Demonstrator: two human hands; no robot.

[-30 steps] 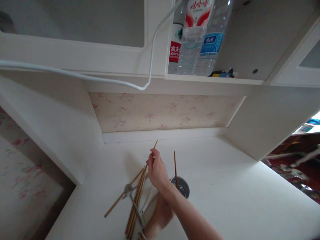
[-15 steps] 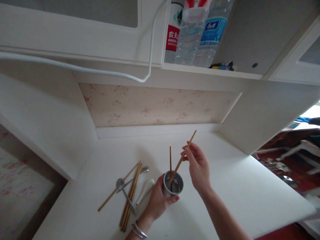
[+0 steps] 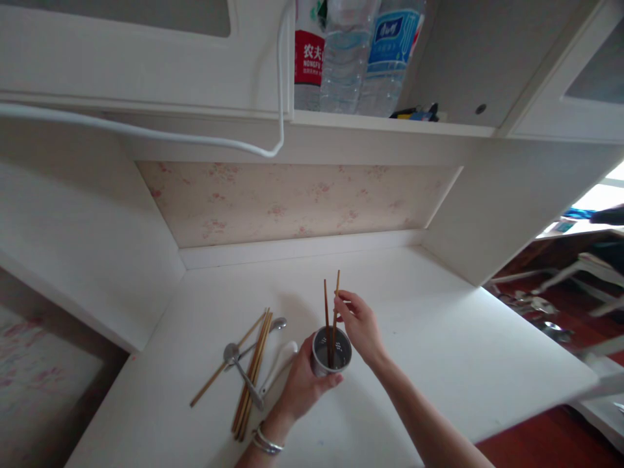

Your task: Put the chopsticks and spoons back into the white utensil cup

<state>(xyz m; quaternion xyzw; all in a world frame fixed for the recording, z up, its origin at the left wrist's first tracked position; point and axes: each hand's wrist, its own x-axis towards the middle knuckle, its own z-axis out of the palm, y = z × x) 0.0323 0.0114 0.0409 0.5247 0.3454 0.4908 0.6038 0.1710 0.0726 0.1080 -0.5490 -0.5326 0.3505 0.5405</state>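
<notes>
My left hand [image 3: 306,382] is wrapped round a metal utensil holder [image 3: 316,365] with small holes in its base, gripping it from the left and front. One chopstick [image 3: 326,300] leans inside the holder against its far side. My right hand [image 3: 359,325] pinches a second chopstick [image 3: 337,283] near its upper part, the lower end down inside the holder. Left of the holder lies a white spoon [image 3: 283,361], partly behind my left hand. Farther left, several chopsticks [image 3: 253,377] lie in a bundle, with a metal spoon [image 3: 231,353] across them.
A single chopstick [image 3: 209,387] and another metal spoon [image 3: 279,324] lie by the bundle on the white desk [image 3: 414,312]. Plastic bottles [image 3: 344,65] stand on the shelf above. A white cable [image 3: 195,138] hangs in front of the cabinet. Side panels bound the desk.
My right hand has moved left, bringing its chopstick from a steep slant to nearly upright beside the other one in the holder. The view has shifted slightly.
</notes>
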